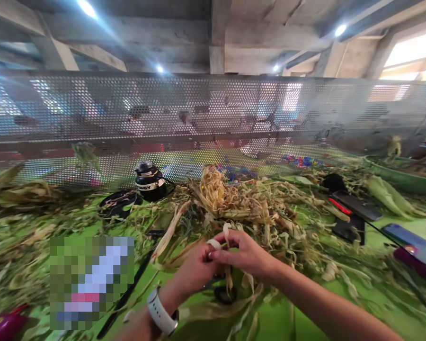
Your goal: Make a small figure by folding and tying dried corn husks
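My left hand (196, 269), with a white watch on its wrist, is closed in a pinch near the middle of the green table. Fingertip to fingertip with it, my right hand (248, 255) is closed on a pale corn husk strip (227, 230). The strip loops above the fingers, and part of it hangs below them. A light piece of husk shows at my left fingers too; the exact pinch point is hidden. Just beyond the hands lies a bundle of dried corn husk (213, 189) amid loose scraps. Beneath them is a dark ring-shaped object (225, 294).
A black jug (149, 182) stands by the perforated metal screen (184, 104), people blurred behind it. Phones (403, 237) and a dark red object (421, 270) lie at right. A green basin (404, 175) sits far right. Husk scraps litter the green tabletop (277, 315).
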The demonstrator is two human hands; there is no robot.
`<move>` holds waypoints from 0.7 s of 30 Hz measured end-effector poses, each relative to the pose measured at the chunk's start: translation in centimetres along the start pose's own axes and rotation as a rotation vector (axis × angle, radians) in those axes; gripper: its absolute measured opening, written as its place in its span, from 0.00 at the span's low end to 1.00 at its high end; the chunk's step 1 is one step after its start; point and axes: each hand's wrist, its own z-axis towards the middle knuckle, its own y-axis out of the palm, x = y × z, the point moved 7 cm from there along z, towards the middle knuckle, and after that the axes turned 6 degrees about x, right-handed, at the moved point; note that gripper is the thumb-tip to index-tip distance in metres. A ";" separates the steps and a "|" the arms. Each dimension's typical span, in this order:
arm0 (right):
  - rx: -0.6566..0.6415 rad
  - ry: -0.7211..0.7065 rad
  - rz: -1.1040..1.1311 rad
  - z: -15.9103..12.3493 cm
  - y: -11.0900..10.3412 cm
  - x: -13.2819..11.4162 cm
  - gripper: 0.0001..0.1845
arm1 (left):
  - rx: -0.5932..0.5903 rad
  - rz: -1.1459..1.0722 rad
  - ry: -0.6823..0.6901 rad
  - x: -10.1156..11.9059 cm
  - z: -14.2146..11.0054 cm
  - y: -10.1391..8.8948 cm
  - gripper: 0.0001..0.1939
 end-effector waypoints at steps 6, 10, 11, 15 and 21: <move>0.137 -0.055 0.149 0.3 -0.1 0.3 0.19 | 0.066 -0.059 -0.107 -0.9 0.0 0.2 0.20; 0.161 -0.019 0.213 0.5 -0.5 0.7 0.20 | 0.176 -0.110 -0.120 -0.8 -0.1 -0.5 0.19; 0.166 -0.026 0.213 0.5 -0.5 0.7 0.20 | 0.201 -0.122 -0.107 -0.7 -0.1 -0.7 0.19; 0.167 -0.067 0.164 0.7 -0.7 0.6 0.19 | 0.262 -0.107 -0.064 -0.8 0.0 -1.3 0.18; 0.225 -0.079 0.118 0.3 -1.0 0.0 0.17 | 0.187 -0.146 -0.111 -0.8 0.1 -0.9 0.18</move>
